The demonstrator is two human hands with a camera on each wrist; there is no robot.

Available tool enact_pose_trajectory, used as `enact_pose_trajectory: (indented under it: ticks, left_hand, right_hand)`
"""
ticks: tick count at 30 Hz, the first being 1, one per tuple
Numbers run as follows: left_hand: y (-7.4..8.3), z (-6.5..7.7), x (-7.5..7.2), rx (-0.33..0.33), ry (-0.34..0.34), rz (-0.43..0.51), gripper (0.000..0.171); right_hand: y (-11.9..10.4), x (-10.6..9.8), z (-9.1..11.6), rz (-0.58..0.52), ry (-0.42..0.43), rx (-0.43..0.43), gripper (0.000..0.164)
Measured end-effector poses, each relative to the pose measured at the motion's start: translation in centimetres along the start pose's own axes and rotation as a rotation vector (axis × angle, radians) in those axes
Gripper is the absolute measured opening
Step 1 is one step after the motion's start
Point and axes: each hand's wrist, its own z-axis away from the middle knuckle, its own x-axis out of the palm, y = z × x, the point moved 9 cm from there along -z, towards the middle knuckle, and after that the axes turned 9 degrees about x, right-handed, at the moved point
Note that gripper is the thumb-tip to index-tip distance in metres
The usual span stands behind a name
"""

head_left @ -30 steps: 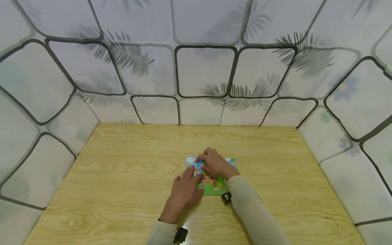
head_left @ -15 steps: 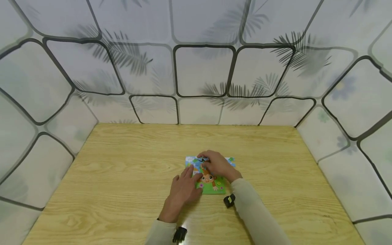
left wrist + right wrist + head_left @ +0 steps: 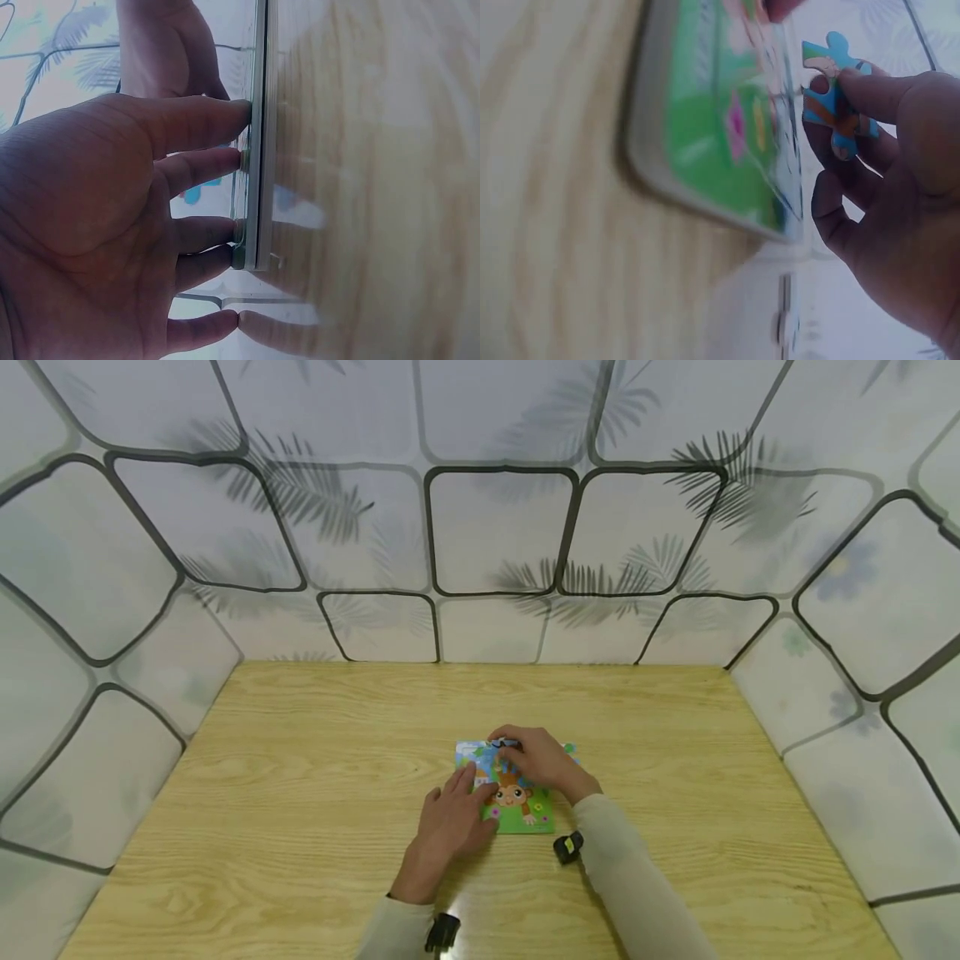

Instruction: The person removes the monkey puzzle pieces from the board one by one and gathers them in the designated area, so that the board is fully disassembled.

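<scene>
A jigsaw puzzle board (image 3: 525, 822) with a monkey on green grass lies flat on the table. My left hand (image 3: 448, 827) rests on its left side, fingers spread and fairly straight. Seen from the left wrist, several fingertips touch the top of the board (image 3: 256, 195), and one finger reaches past its edge to the table. My right hand (image 3: 543, 762) is over the upper part of the board. It pinches a blue and orange puzzle piece (image 3: 829, 109) between thumb and fingers, raised off the board. That hand hides part of the board's upper right.
The wooden table (image 3: 300, 793) extends around the board on all sides. Patterned walls (image 3: 495, 535) with leaf prints enclose its back and sides. Something small and thin (image 3: 784, 319), too blurred to name, shows low in the right wrist view.
My right hand has drawn slightly to the right, and the piece in its fingers has come into clearer view. The left hand stays in place on the board.
</scene>
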Motion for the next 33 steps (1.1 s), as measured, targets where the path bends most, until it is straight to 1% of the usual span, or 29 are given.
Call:
enact_pose_trajectory:
  ticks: [3, 6, 10, 16, 23, 27, 33]
  left_hand:
    - [0.0, 0.0, 0.1, 0.002, 0.0, -0.007, 0.047]
    - [0.1, 0.0, 0.2, 0.012, 0.0, -0.016, 0.047]
    - [0.3, 0.0, 0.2, 0.021, -0.001, -0.022, 0.046]
    - [0.3, 0.0, 0.2, 0.011, -0.002, -0.012, 0.045]
    - [0.2, 0.1, 0.2, 0.012, -0.005, 0.031, 0.046]
    - [0.4, 0.1, 0.2, 0.025, 0.005, 0.033, 0.046]
    - [0.5, 0.1, 0.2, 0.024, 0.005, 0.039, 0.046]
  right_hand:
    - [0.5, -1.1, 0.2, -0.017, 0.061, 0.004, 0.028]
    - [1.4, -2.1, 0.6, -0.027, 0.104, 0.036, 0.029]
    - [2.6, -3.1, 1.1, -0.022, 0.143, 0.055, 0.026]
    - [4.4, -4.7, 2.2, -0.011, 0.188, 0.057, 0.022]
    - [6.8, -5.9, 3.3, -0.009, 0.215, 0.112, 0.021]
    - [8.0, -6.7, 4.0, -0.002, 0.227, 0.138, 0.02]
    - [10.2, -7.6, 5.0, -0.005, 0.213, 0.201, 0.023]
